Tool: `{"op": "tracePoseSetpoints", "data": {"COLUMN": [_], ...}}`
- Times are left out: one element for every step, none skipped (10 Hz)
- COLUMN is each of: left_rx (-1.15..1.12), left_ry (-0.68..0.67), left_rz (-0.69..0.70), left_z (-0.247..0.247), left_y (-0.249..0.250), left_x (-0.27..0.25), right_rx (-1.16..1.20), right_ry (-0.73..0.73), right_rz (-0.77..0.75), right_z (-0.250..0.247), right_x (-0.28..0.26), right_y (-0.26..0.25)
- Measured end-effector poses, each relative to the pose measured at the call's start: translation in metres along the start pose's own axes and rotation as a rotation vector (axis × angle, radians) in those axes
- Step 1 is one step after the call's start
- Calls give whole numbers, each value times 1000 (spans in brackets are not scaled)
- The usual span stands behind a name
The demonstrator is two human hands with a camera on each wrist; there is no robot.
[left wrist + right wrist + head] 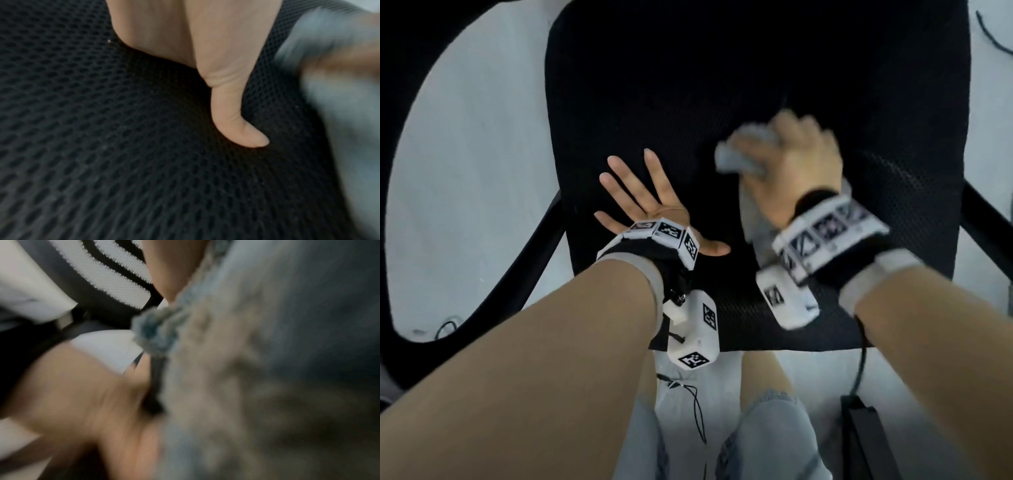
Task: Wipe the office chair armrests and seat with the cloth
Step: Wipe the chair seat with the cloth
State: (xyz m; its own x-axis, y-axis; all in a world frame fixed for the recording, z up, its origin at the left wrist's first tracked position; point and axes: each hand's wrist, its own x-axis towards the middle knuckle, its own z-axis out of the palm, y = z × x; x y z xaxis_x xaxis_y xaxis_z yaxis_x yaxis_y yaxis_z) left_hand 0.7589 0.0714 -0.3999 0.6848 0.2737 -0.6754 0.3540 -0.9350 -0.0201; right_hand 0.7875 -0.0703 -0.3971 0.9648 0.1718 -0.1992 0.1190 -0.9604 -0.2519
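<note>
The black mesh seat (722, 78) of the office chair fills the middle of the head view. My left hand (643, 198) lies flat on its front left part with fingers spread; its thumb (236, 120) presses into the seat mesh (102, 146). My right hand (791, 161) grips a bunched pale grey-blue cloth (743, 154) on the seat's centre right, blurred by motion. In the right wrist view the cloth (257, 369) fills most of the picture. The cloth (339, 81) shows as a blur at the right of the left wrist view.
A black curved armrest (421, 61) arcs at the far left, and another armrest strut (986, 222) shows at the right edge. Pale floor (465, 171) surrounds the chair. My knees in light jeans (767, 428) are below the seat's front edge. A black cable (859, 370) hangs at the right.
</note>
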Motion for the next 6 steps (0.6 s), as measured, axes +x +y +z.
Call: {"op": "tracePoseSetpoints", "data": {"left_rx": [-34, 23, -170, -205, -40, -115], "left_ry": [257, 186, 225, 293, 343, 319], "left_rz": [5, 4, -21, -40, 25, 18], "left_z": [22, 21, 18, 20, 31, 22], "left_y": [-5, -6, 6, 3, -5, 3], "left_x": [10, 11, -2, 3, 19, 12], "right_rx": [38, 55, 69, 60, 40, 101], "right_ry": [18, 3, -62, -138, 42, 89], "right_rz": [195, 190, -25, -172, 58, 250], "right_z": [-10, 0, 17, 15, -1, -10], "right_x": [47, 13, -65, -72, -8, 42], "right_y": [8, 0, -7, 6, 13, 25]}}
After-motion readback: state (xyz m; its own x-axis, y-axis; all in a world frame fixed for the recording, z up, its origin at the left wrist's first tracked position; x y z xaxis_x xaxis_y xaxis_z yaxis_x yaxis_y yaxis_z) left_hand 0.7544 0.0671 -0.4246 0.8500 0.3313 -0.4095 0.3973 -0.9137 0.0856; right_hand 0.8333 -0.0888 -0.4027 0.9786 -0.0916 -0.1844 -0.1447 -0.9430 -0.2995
